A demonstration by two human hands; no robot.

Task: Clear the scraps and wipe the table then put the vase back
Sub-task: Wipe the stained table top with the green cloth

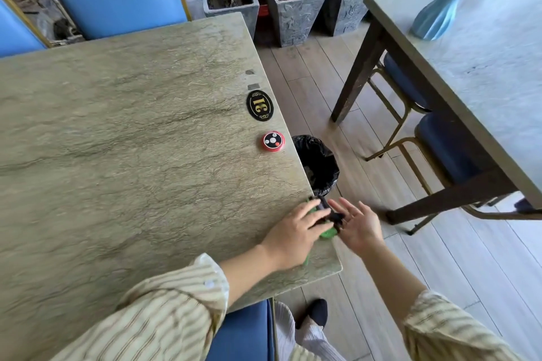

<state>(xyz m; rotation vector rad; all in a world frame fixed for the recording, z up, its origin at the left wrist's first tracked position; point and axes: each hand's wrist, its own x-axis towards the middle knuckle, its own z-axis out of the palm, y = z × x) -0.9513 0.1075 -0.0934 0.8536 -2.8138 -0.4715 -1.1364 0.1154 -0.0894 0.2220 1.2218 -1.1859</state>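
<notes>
Green cloth [327, 233]: lies at the right edge of the table [132, 141], mostly under our left hand
Left hand [296, 231]: fingers laid flat, pressing the cloth
Dark scraps [333, 214]: at the table edge, between our two hands
Right hand [357, 223]: palm up, fingers loose, just off the edge by the scraps, grasping nothing
Bin [318, 164]: black-lined, on the floor beside the table
Vase [437, 13]: blue, on the neighbouring table [484, 67]

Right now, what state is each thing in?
Left hand: pressing green cloth at table edge.
Right hand: open, palm up beside edge.
Dark scraps: at edge, between hands.
Black-lined bin: open, below edge.
Blue vase: upright on other table.
</notes>
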